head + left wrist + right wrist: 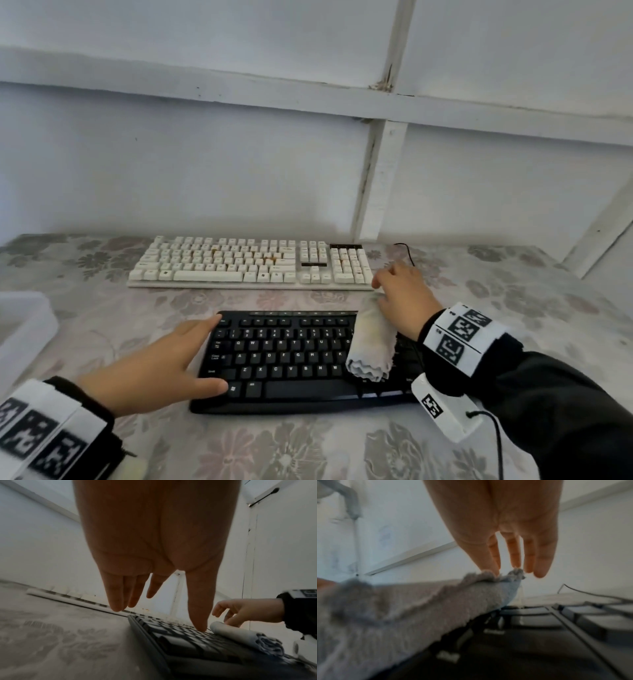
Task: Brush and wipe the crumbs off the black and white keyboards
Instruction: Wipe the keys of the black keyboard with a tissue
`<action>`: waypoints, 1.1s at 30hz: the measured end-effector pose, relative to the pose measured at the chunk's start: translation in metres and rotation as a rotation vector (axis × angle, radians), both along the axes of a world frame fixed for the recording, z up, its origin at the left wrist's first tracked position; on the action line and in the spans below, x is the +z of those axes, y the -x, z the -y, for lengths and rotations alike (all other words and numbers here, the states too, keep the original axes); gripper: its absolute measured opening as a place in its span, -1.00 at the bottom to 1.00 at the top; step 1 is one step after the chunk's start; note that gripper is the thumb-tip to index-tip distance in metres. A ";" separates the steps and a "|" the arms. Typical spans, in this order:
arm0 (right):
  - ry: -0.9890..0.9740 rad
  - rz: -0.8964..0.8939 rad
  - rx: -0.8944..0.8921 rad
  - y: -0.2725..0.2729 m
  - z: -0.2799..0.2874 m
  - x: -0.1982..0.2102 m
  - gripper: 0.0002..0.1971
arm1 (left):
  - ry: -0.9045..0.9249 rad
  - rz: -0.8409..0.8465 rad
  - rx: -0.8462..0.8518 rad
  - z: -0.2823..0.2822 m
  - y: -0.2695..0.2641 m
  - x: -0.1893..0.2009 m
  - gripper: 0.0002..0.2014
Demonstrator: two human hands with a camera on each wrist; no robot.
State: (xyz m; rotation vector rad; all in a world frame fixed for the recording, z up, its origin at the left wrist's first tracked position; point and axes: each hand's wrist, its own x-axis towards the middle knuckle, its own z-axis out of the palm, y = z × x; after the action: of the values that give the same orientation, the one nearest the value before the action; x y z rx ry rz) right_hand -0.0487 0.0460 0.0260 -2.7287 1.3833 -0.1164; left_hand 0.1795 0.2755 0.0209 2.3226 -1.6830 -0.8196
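Resting our left hand point(150, 370), fingers straight, on the black keyboard point(291, 363) near the table's point(308, 452) front edge, we touch the rolled cloth point(371, 339) with our right hand point(404, 301), fingers loosely extended; the white keyboard point(250, 262) lies toward the far edge.

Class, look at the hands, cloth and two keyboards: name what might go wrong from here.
1. The rolled cloth, lying loose on the black keyboard, may slip; the right hand only touches its far end.
2. The left hand may press keys.
3. Orange crumbs on the white keyboard may drop between keys.
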 end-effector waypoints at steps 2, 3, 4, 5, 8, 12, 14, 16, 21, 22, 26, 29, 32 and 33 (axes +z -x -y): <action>-0.057 -0.067 -0.005 -0.003 -0.010 0.005 -0.72 | -0.018 -0.038 -0.014 0.004 0.002 -0.003 0.43; -0.118 -0.102 -0.015 -0.005 -0.015 0.005 -0.66 | -0.026 -0.060 -0.010 0.006 0.003 -0.005 0.46; -0.168 -0.149 -0.024 -0.008 -0.019 0.005 -0.58 | -0.030 -0.078 -0.006 0.007 0.004 -0.005 0.48; -0.195 -0.194 -0.029 -0.010 -0.022 0.002 -0.51 | -0.035 -0.088 -0.001 0.009 0.005 -0.005 0.50; -0.233 -0.316 -0.055 -0.015 -0.028 0.000 -0.44 | -0.058 -0.104 -0.005 0.011 0.004 -0.007 0.52; -0.292 -0.344 0.033 -0.034 -0.020 0.007 -0.83 | -0.073 -0.131 -0.016 0.012 -0.001 -0.006 0.57; -0.345 -0.247 0.131 -0.048 -0.019 0.013 -0.67 | -0.089 -0.123 -0.007 0.012 0.001 -0.004 0.52; -0.434 -0.079 0.217 -0.069 -0.030 0.021 -0.61 | -0.093 -0.110 0.007 0.013 0.003 -0.005 0.43; -0.452 -0.029 0.435 -0.150 -0.070 0.015 -0.75 | -0.032 -0.139 -0.021 0.013 0.000 -0.016 0.45; -0.427 -0.071 0.461 -0.164 -0.074 0.010 -0.76 | 0.001 -0.148 -0.022 0.014 -0.001 -0.019 0.42; -0.331 -0.252 0.519 -0.186 -0.081 -0.004 -0.77 | 0.066 -0.138 -0.033 0.015 -0.003 -0.021 0.30; -0.351 -0.232 0.482 -0.176 -0.071 -0.007 -0.72 | 0.065 -0.120 -0.005 0.015 -0.004 -0.024 0.29; -0.360 -0.202 0.427 -0.149 -0.053 -0.008 -0.73 | 0.065 -0.122 0.019 0.013 -0.003 -0.024 0.27; -0.362 -0.186 0.407 -0.137 -0.046 -0.009 -0.70 | 0.057 -0.113 0.028 0.012 -0.003 -0.023 0.26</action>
State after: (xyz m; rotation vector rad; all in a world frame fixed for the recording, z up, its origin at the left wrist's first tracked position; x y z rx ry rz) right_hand 0.0885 0.0916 0.0172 -2.6824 0.7547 0.3819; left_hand 0.1822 0.2630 -0.0018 2.2128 -1.6030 -0.8691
